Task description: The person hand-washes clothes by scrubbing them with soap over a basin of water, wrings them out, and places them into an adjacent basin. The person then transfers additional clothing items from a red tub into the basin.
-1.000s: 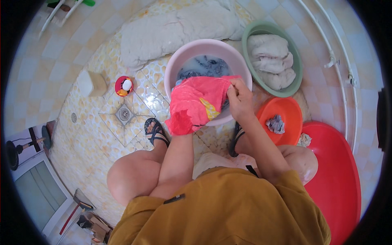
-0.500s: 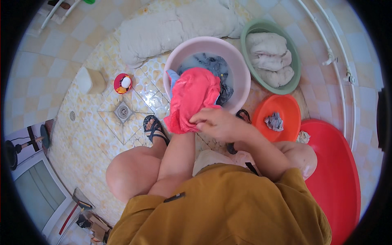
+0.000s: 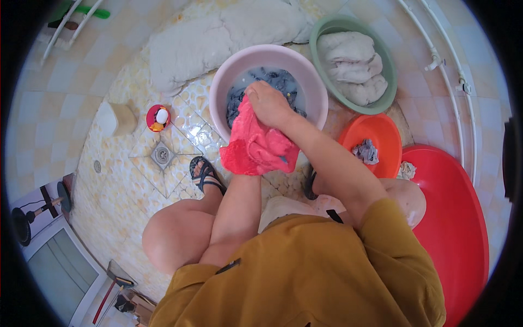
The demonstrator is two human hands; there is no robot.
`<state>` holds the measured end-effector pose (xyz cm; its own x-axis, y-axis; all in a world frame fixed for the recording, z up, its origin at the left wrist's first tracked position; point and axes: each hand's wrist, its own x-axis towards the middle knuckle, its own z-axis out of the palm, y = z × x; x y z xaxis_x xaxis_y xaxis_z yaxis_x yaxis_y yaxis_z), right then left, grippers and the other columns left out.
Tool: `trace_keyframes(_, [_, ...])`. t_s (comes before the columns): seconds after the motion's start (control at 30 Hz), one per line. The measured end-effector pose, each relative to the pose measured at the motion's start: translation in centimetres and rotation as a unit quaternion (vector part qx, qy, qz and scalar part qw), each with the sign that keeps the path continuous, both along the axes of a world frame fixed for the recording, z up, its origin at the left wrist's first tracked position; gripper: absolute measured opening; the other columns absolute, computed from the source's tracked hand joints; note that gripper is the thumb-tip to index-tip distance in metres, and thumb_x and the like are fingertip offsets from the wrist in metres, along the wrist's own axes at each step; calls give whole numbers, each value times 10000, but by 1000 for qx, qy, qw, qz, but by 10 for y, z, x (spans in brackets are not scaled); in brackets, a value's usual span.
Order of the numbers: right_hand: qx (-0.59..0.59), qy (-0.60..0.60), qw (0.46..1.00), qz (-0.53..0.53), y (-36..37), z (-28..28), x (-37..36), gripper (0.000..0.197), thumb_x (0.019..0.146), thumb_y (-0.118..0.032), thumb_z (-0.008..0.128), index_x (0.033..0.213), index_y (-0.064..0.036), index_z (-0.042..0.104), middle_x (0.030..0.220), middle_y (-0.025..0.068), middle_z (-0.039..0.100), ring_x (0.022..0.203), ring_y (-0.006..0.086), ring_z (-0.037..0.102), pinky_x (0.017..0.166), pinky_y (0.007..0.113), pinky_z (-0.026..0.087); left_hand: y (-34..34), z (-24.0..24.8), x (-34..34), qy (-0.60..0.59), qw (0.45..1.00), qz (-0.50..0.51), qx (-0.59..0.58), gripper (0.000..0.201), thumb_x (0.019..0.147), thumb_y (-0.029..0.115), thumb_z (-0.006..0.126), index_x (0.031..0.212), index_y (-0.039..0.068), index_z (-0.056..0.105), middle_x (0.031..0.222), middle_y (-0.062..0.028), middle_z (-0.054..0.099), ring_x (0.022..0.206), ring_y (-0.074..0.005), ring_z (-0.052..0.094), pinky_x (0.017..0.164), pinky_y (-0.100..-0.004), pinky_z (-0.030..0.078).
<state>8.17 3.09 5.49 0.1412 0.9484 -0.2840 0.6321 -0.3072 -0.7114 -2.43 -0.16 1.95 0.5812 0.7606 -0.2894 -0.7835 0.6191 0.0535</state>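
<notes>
Fingers (image 3: 256, 90) of right hand (image 3: 271, 106): curling closed, gripping upper end of red cloth (image 3: 248, 144). Fingers of left hand: hiding under cloth; grip cannot be told. Red cloth: hanging bunched across near edge of pink basin (image 3: 314, 82). Dark garments (image 3: 286, 82): soaking in cloudy water inside. Green basin (image 3: 383, 59): standing just beyond pink basin's far right edge, holding white fabric (image 3: 357, 65). Orange basin (image 3: 388, 140): standing nearer, holding grey rag (image 3: 365, 151). Red tub (image 3: 452, 218): lying along floor's right edge.

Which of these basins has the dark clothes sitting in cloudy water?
The pale pink basin, under the right hand. Dark cloth lies in water there; no water shows in the green basin, orange basin or big red tub.
</notes>
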Motion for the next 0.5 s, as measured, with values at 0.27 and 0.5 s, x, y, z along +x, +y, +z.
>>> trace_keyframes(0.27, [327, 1, 906, 268, -89, 8, -34, 227, 790, -127, 496, 968, -22, 590, 1107, 172, 543, 1071, 343, 494, 956, 451, 361, -12, 2, -4, 7, 1000, -7, -9, 223, 840, 123, 505, 1042, 33, 540, 1003, -101, 585, 952, -216, 574, 846, -354, 456])
trace_keyframes(0.5, [94, -41, 980, 172, -8, -4, 33, 223, 817, -110, 444, 954, -12, 590, 1076, 161, 566, 1051, 323, 510, 908, 449, 377, -10, 0, 9, 7, 1000, -25, -1, 220, 837, 117, 509, 1039, 35, 541, 998, -98, 586, 949, -214, 574, 843, -352, 457])
